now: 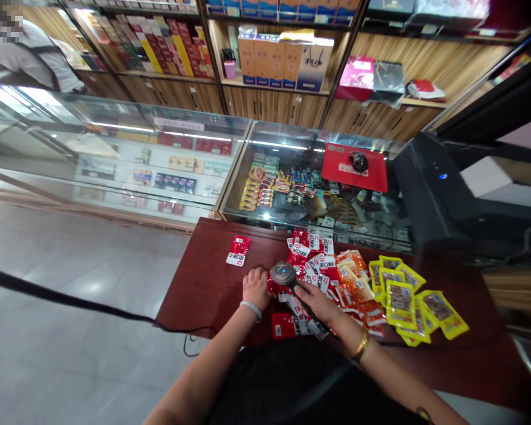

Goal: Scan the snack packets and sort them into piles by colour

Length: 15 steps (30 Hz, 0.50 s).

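While my right hand [315,298] wraps around the handle of the barcode scanner [284,274], its grey head sits at about ten o'clock from my knuckles, tilted down over the near edge of the red packets [312,260]. The scanner's long axis runs from four o'clock at my palm up to ten o'clock at the head, so the head points toward my left hand [255,287]. That left hand is curled, fingers together, pressing on a red packet just beside the scanner head; I can't tell whether it pinches the packet or only pins it flat. So the left hand is the nearer one to the packet under the head, touching it, while the right is clamped on the scanner alone.

One lone red packet [238,250] lies apart at eleven o'clock from my left hand, its long side running roughly twelve to six. Out at three o'clock from the scanner the bench [203,283] carries the orange packets [354,277], then the yellow packets [407,298], overlapping in loose piles. A black cable [71,301] trails off at nine o'clock. Beyond the bench, at twelve, the glass display case [292,177] holds rows of small boxed goods, with a red mat [336,168] on top.
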Motion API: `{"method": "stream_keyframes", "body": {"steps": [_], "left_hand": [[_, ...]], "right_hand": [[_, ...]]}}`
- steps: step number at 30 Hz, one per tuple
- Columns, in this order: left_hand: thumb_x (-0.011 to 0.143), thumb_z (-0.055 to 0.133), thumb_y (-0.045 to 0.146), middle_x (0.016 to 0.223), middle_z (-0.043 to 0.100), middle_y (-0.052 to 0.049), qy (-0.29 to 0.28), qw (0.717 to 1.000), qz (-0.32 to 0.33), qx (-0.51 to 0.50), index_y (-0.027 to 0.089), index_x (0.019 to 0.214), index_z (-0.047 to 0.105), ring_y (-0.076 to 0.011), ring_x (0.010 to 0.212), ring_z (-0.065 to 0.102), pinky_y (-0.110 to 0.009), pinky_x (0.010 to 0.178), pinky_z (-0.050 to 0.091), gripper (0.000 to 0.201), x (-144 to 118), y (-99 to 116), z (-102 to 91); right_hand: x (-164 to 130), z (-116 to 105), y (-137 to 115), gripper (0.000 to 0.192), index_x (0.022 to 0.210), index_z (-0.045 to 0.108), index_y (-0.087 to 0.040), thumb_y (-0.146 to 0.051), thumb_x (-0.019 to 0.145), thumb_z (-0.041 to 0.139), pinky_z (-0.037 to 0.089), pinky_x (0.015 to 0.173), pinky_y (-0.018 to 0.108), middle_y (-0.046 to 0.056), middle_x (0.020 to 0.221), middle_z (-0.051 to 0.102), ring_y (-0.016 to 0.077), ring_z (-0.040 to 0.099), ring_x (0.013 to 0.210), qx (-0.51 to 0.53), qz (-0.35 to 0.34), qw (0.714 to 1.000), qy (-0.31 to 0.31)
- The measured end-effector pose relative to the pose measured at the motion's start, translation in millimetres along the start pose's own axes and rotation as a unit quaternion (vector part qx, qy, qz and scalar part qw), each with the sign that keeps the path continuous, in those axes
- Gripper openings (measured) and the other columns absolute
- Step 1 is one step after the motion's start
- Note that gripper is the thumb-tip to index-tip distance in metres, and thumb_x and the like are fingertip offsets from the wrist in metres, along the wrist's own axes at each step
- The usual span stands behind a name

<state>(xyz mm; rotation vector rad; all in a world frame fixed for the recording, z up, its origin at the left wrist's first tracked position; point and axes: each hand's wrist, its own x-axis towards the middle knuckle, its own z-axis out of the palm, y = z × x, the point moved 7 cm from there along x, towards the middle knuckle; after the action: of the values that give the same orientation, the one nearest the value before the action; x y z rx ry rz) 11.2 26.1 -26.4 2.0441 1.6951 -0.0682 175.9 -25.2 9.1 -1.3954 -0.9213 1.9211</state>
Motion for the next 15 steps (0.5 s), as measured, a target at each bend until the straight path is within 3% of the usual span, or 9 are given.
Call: {"method": "stream_keyframes", "body": {"steps": [3,6,9,15], "left_hand": [[0.067,0.077,0.04,0.119,0.058,-0.013,-0.001,1.0,-0.022,0.009,0.02,0.107,0.054,-0.0301,0.116,0.049,-0.038,0.095,0.034,0.05,-6,-5,11.9],[0.076,0.07,0.041,0.097,0.067,-0.011,-0.04,0.992,-0.112,-0.051,0.019,0.111,0.048,-0.0266,0.099,0.062,-0.033,0.083,0.041,0.046,-8,-33,21.7],[0.08,0.066,0.043,0.093,0.069,-0.009,-0.042,0.976,-0.172,-0.13,0.02,0.116,0.042,-0.0237,0.091,0.066,-0.028,0.073,0.042,0.049,-10,-55,24.8],[0.082,0.062,0.036,0.096,0.07,-0.01,-0.016,0.975,-0.15,-0.165,0.021,0.116,0.045,-0.0242,0.089,0.068,-0.028,0.071,0.042,0.041,-12,-54,22.7]], "right_hand": [[-2,3,5,0.048,0.099,0.057,-0.019,-0.064,0.081,0.057,0.027,0.039,0.021,-0.009,0.05,0.045,0.0077,0.037,0.038,-0.003,-0.001,1.0,-0.011],[-3,3,10,0.048,0.101,0.058,-0.019,-0.063,0.082,0.057,0.026,0.04,0.022,-0.009,0.051,0.045,0.0082,0.037,0.039,-0.004,-0.001,1.0,-0.016],[-3,4,12,0.046,0.102,0.058,-0.02,-0.062,0.083,0.057,0.026,0.041,0.022,-0.008,0.052,0.046,0.0087,0.037,0.039,-0.004,-0.001,1.0,-0.024],[-2,23,10,0.044,0.098,0.058,-0.02,-0.062,0.082,0.059,0.025,0.04,0.022,-0.009,0.05,0.044,0.0076,0.035,0.037,-0.014,0.003,0.997,-0.075]]}}
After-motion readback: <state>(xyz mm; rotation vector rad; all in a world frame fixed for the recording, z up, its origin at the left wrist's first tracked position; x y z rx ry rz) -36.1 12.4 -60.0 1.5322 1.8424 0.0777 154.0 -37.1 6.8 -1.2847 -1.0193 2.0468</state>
